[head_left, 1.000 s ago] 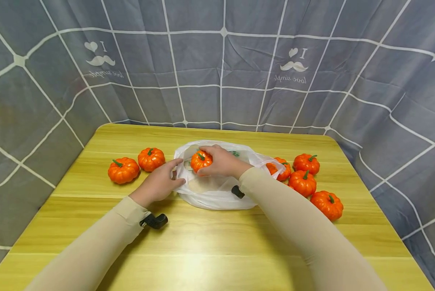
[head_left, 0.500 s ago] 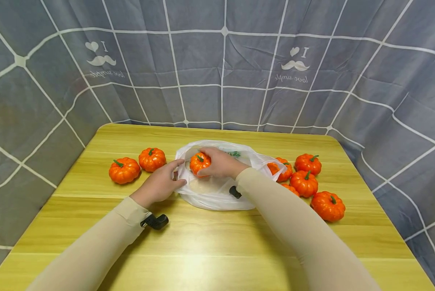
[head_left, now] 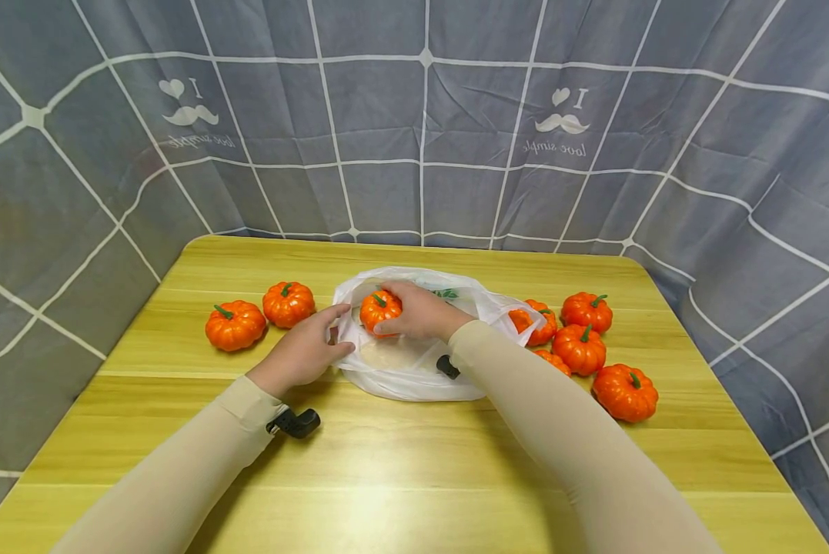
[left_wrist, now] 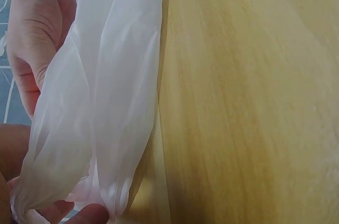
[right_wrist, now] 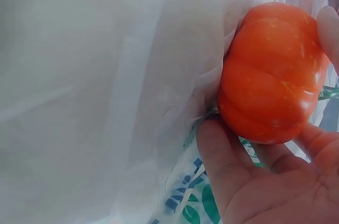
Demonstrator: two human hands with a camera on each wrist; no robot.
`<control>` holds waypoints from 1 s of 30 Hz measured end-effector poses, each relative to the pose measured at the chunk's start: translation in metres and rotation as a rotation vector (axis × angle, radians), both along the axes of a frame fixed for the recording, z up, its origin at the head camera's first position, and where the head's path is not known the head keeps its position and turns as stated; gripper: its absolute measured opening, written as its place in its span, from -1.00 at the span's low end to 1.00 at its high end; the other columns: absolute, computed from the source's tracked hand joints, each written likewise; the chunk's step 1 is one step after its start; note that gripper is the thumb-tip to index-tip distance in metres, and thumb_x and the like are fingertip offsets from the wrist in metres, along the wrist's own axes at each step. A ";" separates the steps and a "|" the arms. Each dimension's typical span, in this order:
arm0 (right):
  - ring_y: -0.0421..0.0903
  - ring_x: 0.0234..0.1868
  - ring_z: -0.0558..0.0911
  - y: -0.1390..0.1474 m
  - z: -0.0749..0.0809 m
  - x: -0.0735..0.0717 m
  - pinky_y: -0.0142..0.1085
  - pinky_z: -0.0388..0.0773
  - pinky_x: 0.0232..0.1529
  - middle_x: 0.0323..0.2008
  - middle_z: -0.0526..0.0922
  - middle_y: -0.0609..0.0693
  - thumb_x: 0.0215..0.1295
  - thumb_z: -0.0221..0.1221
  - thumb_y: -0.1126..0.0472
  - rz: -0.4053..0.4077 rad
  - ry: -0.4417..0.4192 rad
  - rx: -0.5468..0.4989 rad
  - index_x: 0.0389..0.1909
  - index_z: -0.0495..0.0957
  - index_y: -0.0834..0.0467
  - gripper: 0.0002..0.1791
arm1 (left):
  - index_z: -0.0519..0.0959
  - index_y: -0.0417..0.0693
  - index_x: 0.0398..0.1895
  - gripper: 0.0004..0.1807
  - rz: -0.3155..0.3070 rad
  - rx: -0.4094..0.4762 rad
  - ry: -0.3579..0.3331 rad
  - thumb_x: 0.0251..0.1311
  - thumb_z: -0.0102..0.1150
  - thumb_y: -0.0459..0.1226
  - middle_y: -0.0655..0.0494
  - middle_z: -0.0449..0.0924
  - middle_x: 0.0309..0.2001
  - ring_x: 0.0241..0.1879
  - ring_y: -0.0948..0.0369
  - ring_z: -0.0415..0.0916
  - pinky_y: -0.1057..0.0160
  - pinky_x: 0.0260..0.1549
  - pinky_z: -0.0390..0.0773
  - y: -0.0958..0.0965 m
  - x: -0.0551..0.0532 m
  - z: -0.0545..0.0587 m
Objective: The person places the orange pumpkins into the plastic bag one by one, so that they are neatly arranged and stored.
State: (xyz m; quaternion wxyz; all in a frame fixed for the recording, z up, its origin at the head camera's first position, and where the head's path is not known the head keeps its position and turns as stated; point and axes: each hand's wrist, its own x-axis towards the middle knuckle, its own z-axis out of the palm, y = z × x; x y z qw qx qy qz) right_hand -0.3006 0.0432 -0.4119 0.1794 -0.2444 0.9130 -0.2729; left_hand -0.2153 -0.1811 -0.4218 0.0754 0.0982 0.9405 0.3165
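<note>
A white translucent plastic bag lies mouth-up on the wooden table, with green print inside it. My right hand reaches into its mouth and grips a small orange pumpkin with a green stem. In the right wrist view the fingers curl under the pumpkin and the thumb presses its far side, against the bag's inner wall. My left hand holds the bag's left rim, thumb in front and fingers behind. The left wrist view has the bag film bunched at those fingertips.
Two pumpkins sit left of the bag, one in front and one behind. Several more, such as this pumpkin, cluster on the right, partly behind the right sleeve and bag. A grey curtain surrounds the table.
My right hand has shifted the pumpkin slightly left and down within the bag's mouth. My left hand stays at the rim.
</note>
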 end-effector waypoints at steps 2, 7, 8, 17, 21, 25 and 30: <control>0.06 0.54 0.37 0.000 0.001 0.000 -0.03 0.23 0.62 0.59 0.31 0.07 0.33 0.43 -0.08 0.000 -0.003 -0.001 0.65 0.16 0.11 0.00 | 0.26 -0.10 0.61 -0.22 -0.001 -0.002 -0.001 0.40 0.31 -0.14 -0.10 0.58 -0.06 -0.15 0.03 0.51 0.07 -0.08 0.52 0.000 0.000 0.000; 0.05 0.53 0.38 0.000 0.001 0.001 -0.04 0.23 0.62 0.59 0.30 0.08 0.33 0.43 -0.08 0.000 -0.009 0.002 0.66 0.15 0.11 0.00 | 0.27 -0.10 0.61 -0.22 0.001 0.001 -0.003 0.41 0.31 -0.14 -0.09 0.57 -0.09 -0.17 0.04 0.50 0.10 -0.11 0.51 0.000 0.000 0.000; 0.05 0.54 0.37 0.000 0.001 0.001 -0.04 0.23 0.62 0.59 0.30 0.07 0.33 0.43 -0.08 0.001 -0.009 0.004 0.66 0.15 0.11 0.00 | 0.27 -0.11 0.61 -0.23 0.001 0.004 -0.004 0.41 0.31 -0.14 -0.08 0.56 -0.10 -0.19 0.05 0.49 0.12 -0.13 0.50 0.000 0.000 0.000; 0.05 0.56 0.36 -0.002 0.001 0.001 -0.04 0.22 0.62 0.61 0.28 0.06 0.34 0.42 -0.10 0.002 -0.004 0.012 0.67 0.14 0.08 0.00 | 0.26 -0.10 0.62 -0.22 0.005 0.009 -0.015 0.41 0.30 -0.15 -0.07 0.54 -0.16 -0.26 0.07 0.46 0.16 -0.21 0.46 0.001 0.000 0.002; 0.04 0.55 0.36 -0.003 0.000 0.001 -0.04 0.23 0.62 0.60 0.29 0.05 0.34 0.42 -0.11 0.009 0.008 0.011 0.66 0.16 0.05 -0.01 | 0.25 -0.11 0.62 -0.22 -0.002 0.011 -0.015 0.41 0.30 -0.15 -0.08 0.55 -0.15 -0.26 0.07 0.47 0.16 -0.22 0.47 0.000 0.000 0.002; 0.04 0.49 0.42 -0.006 -0.001 0.001 -0.04 0.27 0.60 0.55 0.36 0.05 0.33 0.43 -0.08 0.017 0.007 -0.020 0.64 0.19 0.06 -0.03 | 0.24 -0.11 0.62 -0.22 -0.005 0.013 -0.016 0.42 0.30 -0.15 -0.13 0.60 -0.03 -0.16 0.03 0.51 0.10 -0.12 0.53 0.000 -0.001 0.001; 0.04 0.44 0.46 -0.011 -0.002 0.003 -0.05 0.29 0.58 0.49 0.43 0.07 0.34 0.43 -0.04 0.035 -0.004 -0.072 0.62 0.21 0.09 -0.07 | 0.23 -0.13 0.63 -0.21 -0.008 0.018 -0.025 0.43 0.28 -0.14 -0.16 0.60 0.07 -0.07 0.00 0.52 0.05 -0.03 0.55 0.000 -0.001 0.000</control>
